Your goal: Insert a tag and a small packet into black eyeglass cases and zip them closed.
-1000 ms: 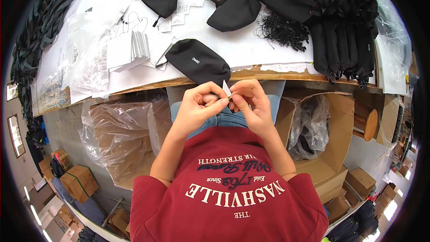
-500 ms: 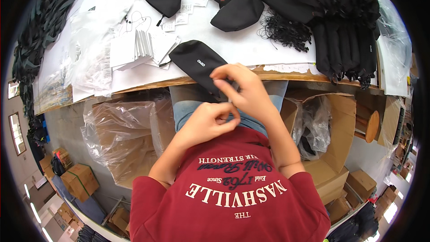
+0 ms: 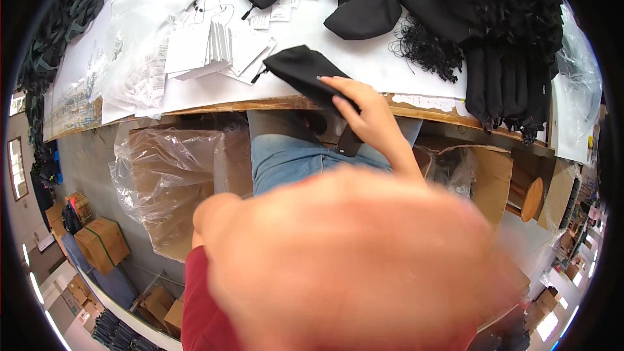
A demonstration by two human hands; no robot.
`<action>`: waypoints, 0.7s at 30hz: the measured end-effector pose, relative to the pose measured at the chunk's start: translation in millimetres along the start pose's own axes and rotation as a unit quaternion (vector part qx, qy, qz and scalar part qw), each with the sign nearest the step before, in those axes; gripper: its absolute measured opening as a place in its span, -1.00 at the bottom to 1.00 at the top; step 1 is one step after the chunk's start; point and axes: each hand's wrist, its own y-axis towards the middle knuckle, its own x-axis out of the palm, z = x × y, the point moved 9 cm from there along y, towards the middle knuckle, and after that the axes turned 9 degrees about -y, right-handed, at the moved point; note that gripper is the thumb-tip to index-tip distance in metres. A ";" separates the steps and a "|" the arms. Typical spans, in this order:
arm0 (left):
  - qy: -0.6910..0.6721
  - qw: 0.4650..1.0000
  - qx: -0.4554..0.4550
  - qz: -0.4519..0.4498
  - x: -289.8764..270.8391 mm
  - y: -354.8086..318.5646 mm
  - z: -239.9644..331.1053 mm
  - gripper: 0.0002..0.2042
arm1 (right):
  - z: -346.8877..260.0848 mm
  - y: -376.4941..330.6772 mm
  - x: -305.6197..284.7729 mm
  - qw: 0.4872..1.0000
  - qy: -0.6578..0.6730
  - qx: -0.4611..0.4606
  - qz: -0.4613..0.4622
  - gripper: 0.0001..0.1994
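At centre top of the frame, on the near edge of the white table (image 3: pixel 403 68): one black pouch (image 3: pixel 300 71), lying flat, its lower end hanging over the edge toward my lap.

Right hand (image 3: pixel 364 114): fingers spread over the pouch's lower end, pressing or gripping it where it leaves the table; a short black strap (image 3: pixel 351 144) shows under the palm.

Left hand (image 3: pixel 351 266): very close to the lens, a large blur filling the lower middle of the frame. Whether it is clenched, released or holding something, I cannot tell.

Upper left of the pouch: white paper tags (image 3: pixel 214 49), fanned in a loose stack, with clear plastic bags (image 3: pixel 123 71) further left.

Top of frame: three more black pouches (image 3: pixel 364 10), well apart from mine. Upper right: stack of black goods (image 3: pixel 513 32) and a tangle of black cords (image 3: pixel 426 49).

Below the table: open cardboard boxes lined with plastic (image 3: pixel 175 175).

Step, as I judge it: taking the pouch in hand at the table edge. Next move calls for a firm hold and a clear view, with the left hand brought down from the lens.
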 end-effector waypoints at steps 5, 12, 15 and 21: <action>-0.264 0.932 0.210 0.134 -18.8 -19.0 75.2 -0.75 | 32.9 -16.3 -26.2 0.985 0.088 0.138 0.048 -0.75; -0.547 0.784 0.130 -0.262 -19.8 -20.5 35.5 -0.67 | 53.5 -52.2 -50.3 0.974 0.100 0.192 0.070 -0.77; -0.090 0.993 -0.079 -0.015 -24.1 -46.3 -53.1 -0.69 | 30.6 -53.4 -60.0 0.984 0.063 0.146 0.081 -0.77; 0.460 0.880 -0.106 -0.058 -14.4 -69.4 -125.8 -0.60 | -13.4 -49.9 -60.9 0.990 0.046 0.111 0.071 -0.75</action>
